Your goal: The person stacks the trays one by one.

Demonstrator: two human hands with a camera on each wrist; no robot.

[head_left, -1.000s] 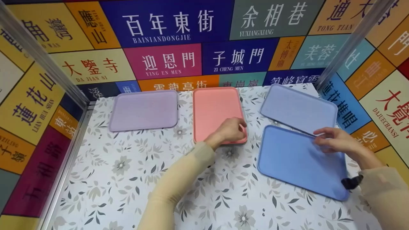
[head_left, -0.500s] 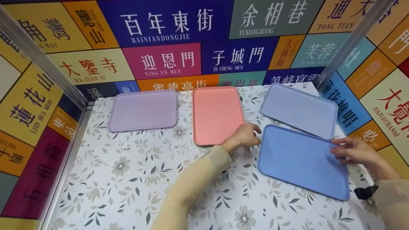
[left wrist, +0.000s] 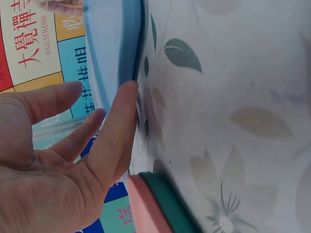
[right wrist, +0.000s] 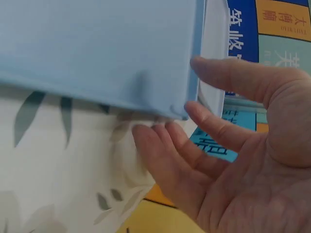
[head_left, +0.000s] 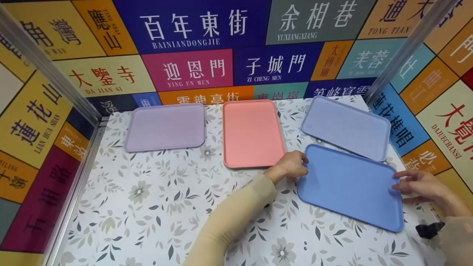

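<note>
While the flat lavender rectangular tray (head_left: 166,127) sits by itself on the left, the salmon-pink rectangular tray (head_left: 253,133) next over has a green layer (left wrist: 163,194) underneath, so probably stacked to save room on the bench (head_left: 147,225). Left grip (head_left: 290,165) is loosely spread, fingertips at the left edge of the mid-blue rectangular tray (head_left: 349,184); can't tell if the pale periwinkle tray (head_left: 347,125) behind touches it. Right grip (head_left: 425,187) is spread around the mid-blue one's far right corner, I'd guess for steadiness. Actual pressure's impossible to see.
</note>
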